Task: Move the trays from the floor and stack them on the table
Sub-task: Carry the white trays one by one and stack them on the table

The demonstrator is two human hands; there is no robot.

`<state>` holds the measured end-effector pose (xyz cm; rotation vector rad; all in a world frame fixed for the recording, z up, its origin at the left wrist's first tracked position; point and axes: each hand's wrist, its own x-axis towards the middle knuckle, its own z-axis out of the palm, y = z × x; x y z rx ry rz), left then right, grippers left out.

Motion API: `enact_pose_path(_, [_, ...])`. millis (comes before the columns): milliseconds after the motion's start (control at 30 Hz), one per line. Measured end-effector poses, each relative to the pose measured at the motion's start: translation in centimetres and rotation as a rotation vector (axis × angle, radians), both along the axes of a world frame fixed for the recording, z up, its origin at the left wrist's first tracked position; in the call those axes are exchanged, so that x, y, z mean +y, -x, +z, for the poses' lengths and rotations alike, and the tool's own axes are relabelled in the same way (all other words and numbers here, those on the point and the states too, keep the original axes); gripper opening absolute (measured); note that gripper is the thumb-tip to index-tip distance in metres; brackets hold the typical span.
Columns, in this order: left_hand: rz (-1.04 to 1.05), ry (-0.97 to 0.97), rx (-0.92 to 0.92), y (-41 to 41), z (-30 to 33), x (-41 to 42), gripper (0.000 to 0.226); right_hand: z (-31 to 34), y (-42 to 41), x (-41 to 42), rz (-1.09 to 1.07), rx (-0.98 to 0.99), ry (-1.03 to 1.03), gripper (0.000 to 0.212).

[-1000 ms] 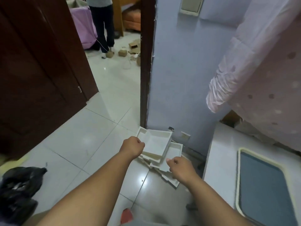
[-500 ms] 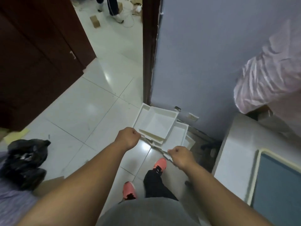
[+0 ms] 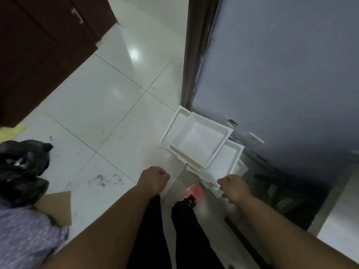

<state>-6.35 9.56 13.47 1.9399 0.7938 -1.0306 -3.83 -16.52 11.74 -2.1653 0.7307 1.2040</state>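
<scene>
Several white plastic trays [image 3: 198,142] lie in a loose, skewed pile on the tiled floor against the blue wall, by the door frame. The top tray sits tilted across the ones below. My left hand [image 3: 154,178] is a closed fist, just left of and below the pile, holding nothing. My right hand [image 3: 232,186] is curled with fingers closed, close to the near corner of the lowest tray; I cannot tell whether it touches it. The table [image 3: 338,220] shows only as a white edge at the far right.
A dark wooden cabinet [image 3: 38,45] fills the upper left. A black plastic bag [image 3: 23,166] and a piece of cardboard [image 3: 56,207] lie on the floor at left. My legs and an orange shoe [image 3: 194,193] stand just before the trays. Dark space lies under the table.
The view has tilted further down toward the floor, so the trays and my feet sit more central. Both fists stay closed, hovering in front of the tray pile.
</scene>
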Motion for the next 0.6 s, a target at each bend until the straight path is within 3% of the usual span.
enact_pose_path(200, [0.047, 0.022, 0.093, -1.7, -12.5, -0.1, 0.016, -11.7, 0.1, -0.1, -0.173, 0.097, 0.062, 0.027])
enact_pose_path(300, [0.097, 0.020, 0.150, -3.3, -18.6, -0.8, 0.018, -17.5, -0.3, 0.7, -0.144, 0.130, 0.110, 0.026])
enact_pose_path(500, [-0.128, -0.102, 0.039, -7.6, -26.6, -2.9, 0.033, -24.9, -2.4, 1.8, -0.461, -0.057, 0.216, 0.055])
enact_pose_path(600, [-0.175, -0.152, 0.041, -8.8, -30.4, -3.0, 0.028, -27.4, -3.8, 2.1, -0.475, -0.127, 0.232, 0.047])
